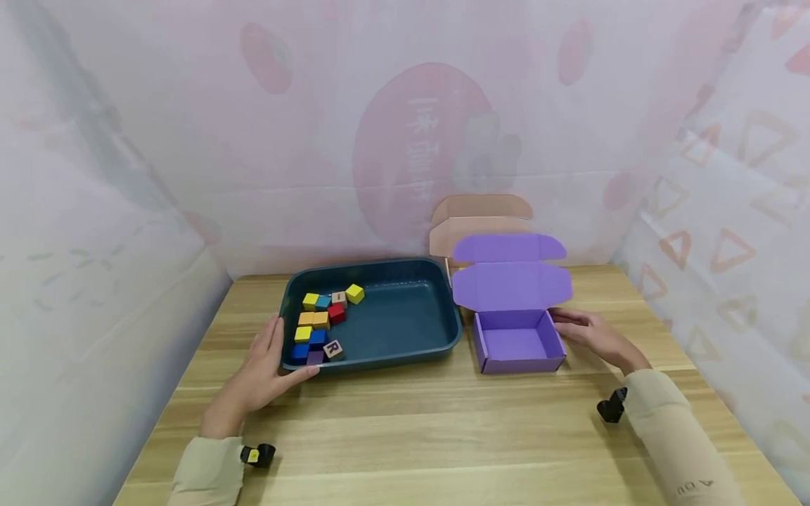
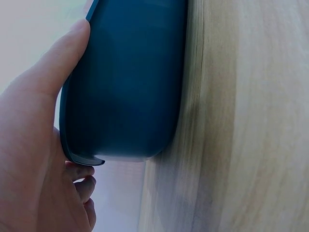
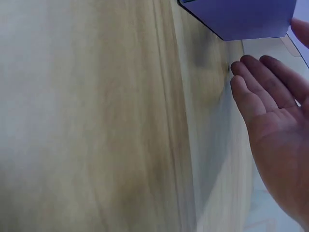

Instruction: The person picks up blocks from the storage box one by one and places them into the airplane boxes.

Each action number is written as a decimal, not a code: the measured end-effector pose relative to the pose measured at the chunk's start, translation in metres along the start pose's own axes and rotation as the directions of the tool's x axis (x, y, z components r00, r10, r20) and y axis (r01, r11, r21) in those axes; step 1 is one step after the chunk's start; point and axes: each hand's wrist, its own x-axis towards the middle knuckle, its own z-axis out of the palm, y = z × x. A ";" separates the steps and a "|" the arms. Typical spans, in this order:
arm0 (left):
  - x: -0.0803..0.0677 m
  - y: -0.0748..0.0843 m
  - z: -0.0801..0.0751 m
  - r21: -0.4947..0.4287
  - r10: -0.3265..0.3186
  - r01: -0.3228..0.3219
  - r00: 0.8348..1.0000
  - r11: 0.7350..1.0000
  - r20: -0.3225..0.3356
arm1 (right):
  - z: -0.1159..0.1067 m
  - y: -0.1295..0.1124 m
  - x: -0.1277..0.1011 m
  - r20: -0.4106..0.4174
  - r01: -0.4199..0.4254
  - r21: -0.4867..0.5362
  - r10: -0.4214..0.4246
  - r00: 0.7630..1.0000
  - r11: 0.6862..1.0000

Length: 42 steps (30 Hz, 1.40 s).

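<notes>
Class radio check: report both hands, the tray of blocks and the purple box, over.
Left hand grips blue tray corner. Right hand open beside purple box, which is open, empty. Blocks in tray's left end. Nothing between tray and box.

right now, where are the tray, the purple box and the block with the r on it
tray (image 1: 405,323), head view, bare floor inside
purple box (image 1: 514,344), head view, inner floor
block with the R (image 1: 332,348), head view, its lettered top face

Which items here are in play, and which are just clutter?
In play: teal tray held by left hand; coloured blocks inside it; open purple box beside right hand.
Lying about: tan box behind; wooden table.
</notes>
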 end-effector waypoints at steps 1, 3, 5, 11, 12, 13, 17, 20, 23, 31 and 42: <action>0.000 0.000 0.001 -0.002 0.004 -0.004 1.000 1.000 0.000 | 0.000 0.001 0.002 0.008 0.000 0.047 0.000 1.000 0.999; 0.000 0.001 0.002 -0.003 0.008 -0.008 1.000 1.000 0.003 | 0.000 0.003 0.004 0.034 0.005 0.133 -0.010 0.999 0.991; -0.001 0.002 0.003 -0.001 0.005 -0.005 1.000 1.000 0.006 | 0.001 0.004 0.005 0.054 0.008 0.197 -0.019 0.998 0.980; 0.000 0.004 0.000 0.005 0.003 -0.003 1.000 1.000 0.006 | 0.005 0.004 0.005 0.050 0.015 0.206 -0.025 0.998 0.978; 0.001 0.004 0.000 0.006 0.002 -0.002 1.000 1.000 0.006 | 0.006 0.004 0.004 0.040 0.018 0.193 -0.026 0.999 0.981; 0.001 0.004 0.000 0.007 0.003 -0.003 1.000 1.000 0.006 | 0.006 0.003 0.003 0.030 0.016 0.180 -0.022 0.999 0.984; 0.003 0.006 -0.001 0.004 0.007 -0.007 1.000 1.000 0.009 | 0.012 -0.001 -0.011 -0.024 0.000 0.107 0.003 1.000 0.994; 0.003 0.007 0.000 0.005 0.008 -0.008 1.000 1.000 0.016 | 0.019 -0.005 -0.025 -0.076 -0.037 0.046 0.040 0.996 0.998; 0.003 0.007 0.000 0.006 0.005 -0.005 1.000 1.000 0.020 | 0.029 -0.008 -0.038 -0.131 -0.076 -0.026 0.072 0.989 0.997; 0.002 0.006 -0.002 0.006 0.005 -0.005 1.000 1.000 0.014 | 0.062 -0.019 -0.059 -0.311 -0.233 -0.036 0.211 0.927 0.972; 0.003 0.006 -0.002 0.024 0.002 -0.003 1.000 1.000 0.014 | 0.117 -0.045 -0.063 -0.571 -0.268 0.077 0.263 0.778 0.960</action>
